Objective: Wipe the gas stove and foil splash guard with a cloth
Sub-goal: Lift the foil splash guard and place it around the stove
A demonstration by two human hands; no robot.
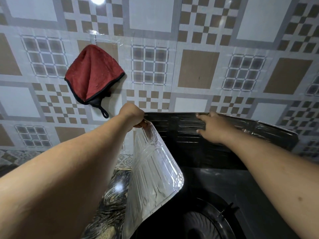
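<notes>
The foil splash guard (155,171) stands around the back and left of the black gas stove (224,190). Its left panel is shiny silver and its back panel looks dark and ribbed. My left hand (133,116) grips the top corner where the left panel meets the back panel. My right hand (213,127) lies against the upper part of the back panel, its fingers spread along the top edge. No cloth shows in either hand. A red cloth with black trim (94,75) hangs on the tiled wall, up and to the left of my left hand.
A burner with its pan support (207,223) sits at the bottom of the view. The patterned tiled wall (198,69) rises right behind the guard. A dark marbled countertop (110,195) shows left of the foil panel.
</notes>
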